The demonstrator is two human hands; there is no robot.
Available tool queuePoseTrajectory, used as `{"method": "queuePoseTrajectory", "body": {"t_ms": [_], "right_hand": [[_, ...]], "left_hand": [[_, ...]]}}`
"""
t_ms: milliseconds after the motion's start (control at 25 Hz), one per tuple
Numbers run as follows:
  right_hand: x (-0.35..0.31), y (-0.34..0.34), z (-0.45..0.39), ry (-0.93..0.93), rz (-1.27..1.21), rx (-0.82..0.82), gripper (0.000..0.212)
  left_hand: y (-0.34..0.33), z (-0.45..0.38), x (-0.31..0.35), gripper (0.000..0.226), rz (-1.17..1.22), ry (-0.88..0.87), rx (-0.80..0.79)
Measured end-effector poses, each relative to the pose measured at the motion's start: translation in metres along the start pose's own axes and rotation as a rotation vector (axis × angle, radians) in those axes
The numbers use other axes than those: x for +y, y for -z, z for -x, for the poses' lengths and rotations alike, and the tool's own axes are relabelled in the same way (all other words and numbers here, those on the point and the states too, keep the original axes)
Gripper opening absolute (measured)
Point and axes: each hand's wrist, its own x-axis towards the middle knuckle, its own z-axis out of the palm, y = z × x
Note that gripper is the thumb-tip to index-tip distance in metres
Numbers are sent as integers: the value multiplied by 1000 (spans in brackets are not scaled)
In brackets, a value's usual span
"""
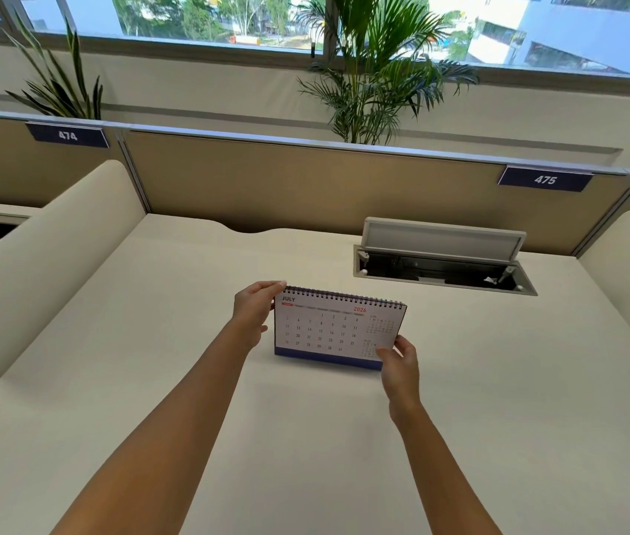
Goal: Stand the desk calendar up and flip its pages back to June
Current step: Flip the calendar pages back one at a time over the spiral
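- Desk calendar (328, 330) stands upright on the desk (189, 380), between our two hands, showing the JULY page; spiral binding runs along its top edge, blue base strip rests on the surface.
- Left hand (253, 314): fingers curled round the calendar's upper left corner, fingertips touching the spiral end. Closed on it lightly, steadying rather than squeezing.
- Right hand (400, 364): thumb and fingers pinched on the lower right corner of the front page, over the small AUG grid. We cannot tell whether it holds one sheet or the whole stand.
- Standing looks done; July faces us, so we judge one page remains to turn for June.
- Handling, as we judge it: light card tent, stiff base, thin pages that bend and can crease or tear at the wire holes. It will likely slide or tip on this smooth top if pushed one-handed.
- Best hold: left hand keeps the frame at the spiral corner; right takes a single sheet by its free bottom corner and carries it over the wire.
- Beyond the right hand, well apart: open cable hatch (444, 260), lid raised. Not in the way.
- Beyond both hands: partition (305, 179) with a 475 label (545, 179), a potted palm (375, 71) behind it.
- Nothing near the calendar blocks the flip.
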Motion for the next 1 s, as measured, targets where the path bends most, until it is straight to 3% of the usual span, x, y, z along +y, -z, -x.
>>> {"method": "queuePoseTrajectory", "body": {"t_ms": [360,560,680,880,1000], "right_hand": [[17,-2,16,131,184,75,53],[22,8,21,216,123,232,26],[22,14,18,252,153,281,21],[24,18,14,220,146,230,14],[23,20,13,119,22,79,6]], "left_hand": [[1,1,1,23,-19,14,-5],[1,2,2,25,-18,17,-3],[2,2,2,23,-20,17,-9],[3,3,2,23,-31,17,-17],[5,3,2,25,-42,20,-25]]}}
